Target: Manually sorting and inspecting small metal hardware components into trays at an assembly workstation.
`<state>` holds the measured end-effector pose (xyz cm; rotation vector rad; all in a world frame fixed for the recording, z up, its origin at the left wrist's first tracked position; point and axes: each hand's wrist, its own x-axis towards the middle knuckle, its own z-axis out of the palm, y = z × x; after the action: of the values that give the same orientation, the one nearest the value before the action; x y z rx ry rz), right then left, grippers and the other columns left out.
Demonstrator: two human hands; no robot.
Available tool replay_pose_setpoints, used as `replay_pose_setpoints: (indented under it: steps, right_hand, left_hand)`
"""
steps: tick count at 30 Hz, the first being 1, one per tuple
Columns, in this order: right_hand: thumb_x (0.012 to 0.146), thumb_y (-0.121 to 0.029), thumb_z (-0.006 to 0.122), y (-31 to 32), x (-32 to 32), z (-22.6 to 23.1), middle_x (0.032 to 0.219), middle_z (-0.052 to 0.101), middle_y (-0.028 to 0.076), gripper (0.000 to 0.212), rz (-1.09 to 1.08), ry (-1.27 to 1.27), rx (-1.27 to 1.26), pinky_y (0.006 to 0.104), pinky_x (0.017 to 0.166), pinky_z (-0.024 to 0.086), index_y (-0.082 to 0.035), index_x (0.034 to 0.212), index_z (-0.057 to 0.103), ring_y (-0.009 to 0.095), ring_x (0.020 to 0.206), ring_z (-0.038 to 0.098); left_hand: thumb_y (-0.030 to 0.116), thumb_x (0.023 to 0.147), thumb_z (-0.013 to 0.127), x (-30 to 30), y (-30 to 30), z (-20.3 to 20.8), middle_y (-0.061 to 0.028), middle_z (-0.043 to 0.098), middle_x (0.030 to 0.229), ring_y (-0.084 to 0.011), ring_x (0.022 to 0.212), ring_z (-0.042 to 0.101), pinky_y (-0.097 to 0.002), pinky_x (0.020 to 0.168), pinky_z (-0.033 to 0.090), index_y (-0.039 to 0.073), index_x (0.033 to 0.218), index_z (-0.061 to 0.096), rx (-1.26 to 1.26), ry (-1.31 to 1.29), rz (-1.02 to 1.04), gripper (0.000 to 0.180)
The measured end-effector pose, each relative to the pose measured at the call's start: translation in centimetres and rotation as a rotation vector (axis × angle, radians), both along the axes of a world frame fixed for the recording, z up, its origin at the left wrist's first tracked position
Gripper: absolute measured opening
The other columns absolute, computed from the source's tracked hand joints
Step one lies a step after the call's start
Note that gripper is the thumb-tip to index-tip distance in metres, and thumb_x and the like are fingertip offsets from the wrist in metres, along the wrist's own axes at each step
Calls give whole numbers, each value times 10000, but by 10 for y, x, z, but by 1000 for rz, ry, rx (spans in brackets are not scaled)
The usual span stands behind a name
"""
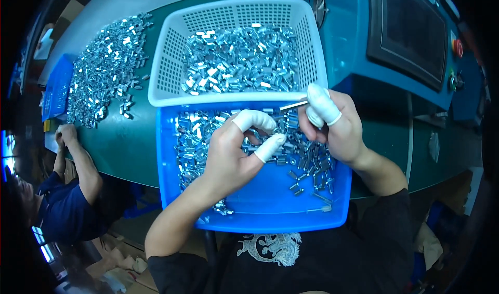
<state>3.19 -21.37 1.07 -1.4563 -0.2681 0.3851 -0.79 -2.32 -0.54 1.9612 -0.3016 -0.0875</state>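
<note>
Over the blue bin (265,219), my left hand (224,153) pinches what looks like a small shiny metal part (278,131) between thumb and forefinger, both in white finger cots. The fingertips mostly cover it. To its right my right hand (345,130) is closed round a slim metal rod (294,105), whose free end points left toward the bin's far rim. White cots cover fingers of this hand as well. Beneath both hands lie many loose small metal parts (192,148) in the bin, along with a thin pale-ended tool (319,208) near its front right corner.
Behind the bin stands a white perforated basket (156,81) filled with similar metal parts. A heap of parts (106,70) spreads on the green table at left, beside a small blue tray (58,88). A co-worker (67,200) sits there. A teal machine with a dark screen (408,29) fills the right.
</note>
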Motion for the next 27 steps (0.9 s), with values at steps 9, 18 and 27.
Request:
replay_pose_setpoints:
  steps: [9,18,27]
  right_hand:
    - [969,-324,394,21,5,3,534,499,2,394,2,-186,-12,194,413,285,-40,733,531,31,434,366]
    - [985,-267,356,20,1,-9,552,488,-16,375,99,-154,-39,192,428,287,-56,721,518,22,460,354]
    - [989,-255,359,20,-2,-9,543,481,-3,415,108,-159,-51,232,475,335,-51,652,488,61,491,397]
  left_hand:
    - [14,900,509,1,14,7,-153,615,1054,-224,952,622,-313,785,525,-28,1115,532,-693,116,137,220]
    - [-6,881,549,-3,15,8,-138,626,1023,-184,932,630,-294,810,522,-48,1102,553,-562,189,101,225]
    - [-65,811,614,-7,6,-2,-139,605,1007,-201,940,615,-289,835,493,-49,992,579,-421,24,133,186]
